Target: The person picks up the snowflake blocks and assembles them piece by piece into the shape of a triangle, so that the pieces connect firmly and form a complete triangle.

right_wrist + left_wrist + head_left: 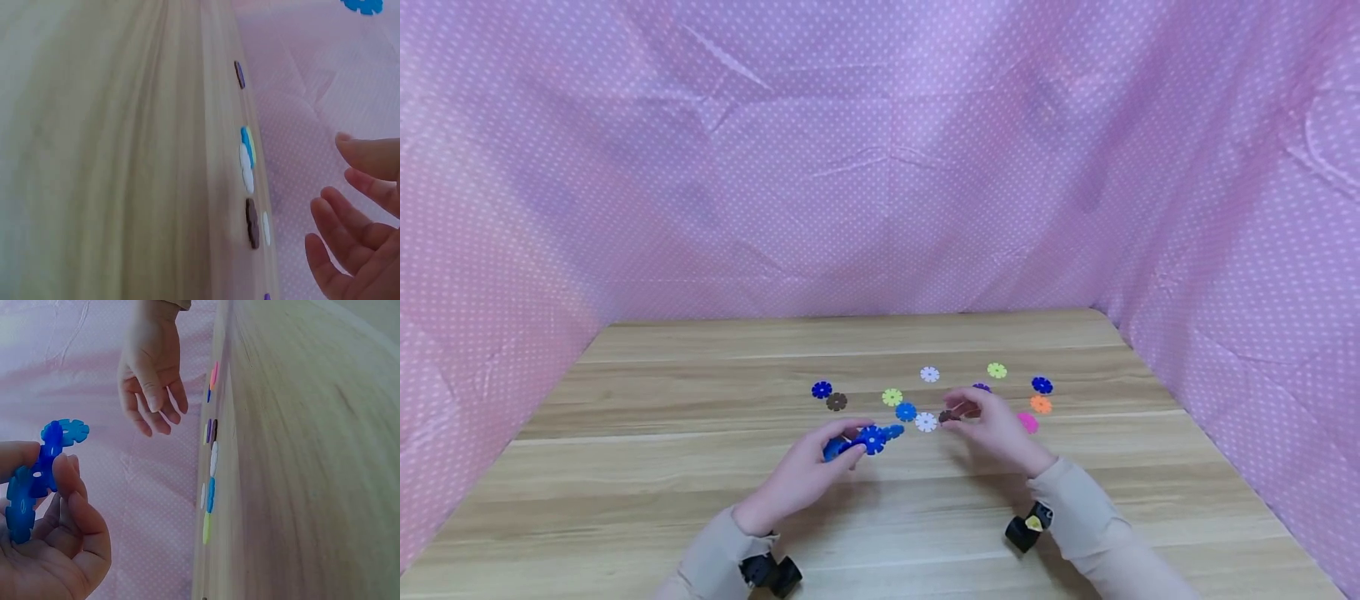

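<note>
Joined blue snowflake discs (872, 439) are pinched between the thumb and fingers of my left hand (811, 462), raised over the table. The left wrist view shows dark and lighter blue discs (22, 509) slotted together at angles. My right hand (996, 425) hovers above the tabletop with relaxed, slightly bent fingers (337, 228) and nothing between them. Under its fingertips in the head view lies a brown snowflake disc (947, 416). Beside that are a white disc (926, 422) and a blue disc (906, 412), both flat on the wood.
More loose discs lie on the wooden table (625, 467): a dark blue one (822, 389) and a brown one (837, 402) at left, an orange one (1041, 404) and a pink one (1028, 423) at right. A pink dotted curtain (880, 208) encloses the back and sides.
</note>
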A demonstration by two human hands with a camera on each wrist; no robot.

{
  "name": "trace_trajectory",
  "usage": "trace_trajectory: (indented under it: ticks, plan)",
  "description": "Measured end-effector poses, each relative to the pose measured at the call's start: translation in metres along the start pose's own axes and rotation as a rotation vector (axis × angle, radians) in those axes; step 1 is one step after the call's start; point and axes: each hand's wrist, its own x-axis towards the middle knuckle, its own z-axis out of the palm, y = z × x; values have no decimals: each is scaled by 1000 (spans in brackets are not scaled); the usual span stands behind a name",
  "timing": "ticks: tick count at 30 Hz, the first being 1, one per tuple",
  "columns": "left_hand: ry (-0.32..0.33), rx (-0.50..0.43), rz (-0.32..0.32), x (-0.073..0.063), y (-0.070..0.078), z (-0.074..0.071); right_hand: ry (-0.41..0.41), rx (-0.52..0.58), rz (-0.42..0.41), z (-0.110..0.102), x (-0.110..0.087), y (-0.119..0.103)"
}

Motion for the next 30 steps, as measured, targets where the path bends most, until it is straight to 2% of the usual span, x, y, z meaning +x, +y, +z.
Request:
trace_trajectory:
  ticks: [4, 7, 15, 20, 25, 30]
  plan:
    - [-8, -23, 0, 0, 0, 0, -32, 17, 52, -5, 7, 7]
    - [-18, -41, 2, -1, 0, 0, -58, 16, 57, -8, 12, 11]
    - [-13, -60, 0, -2, -1, 0, -137, -70, 92, -8, 25, 16]
    - [3, -67, -12, -2, -1, 1, -168, -111, 88, -6, 31, 19]
    - [42, -81, -32, -1, 0, 1, -217, -187, 50, -3, 35, 20]
    - [42, -78, -18, 0, -2, 0, -244, -224, 61, -1, 36, 18]
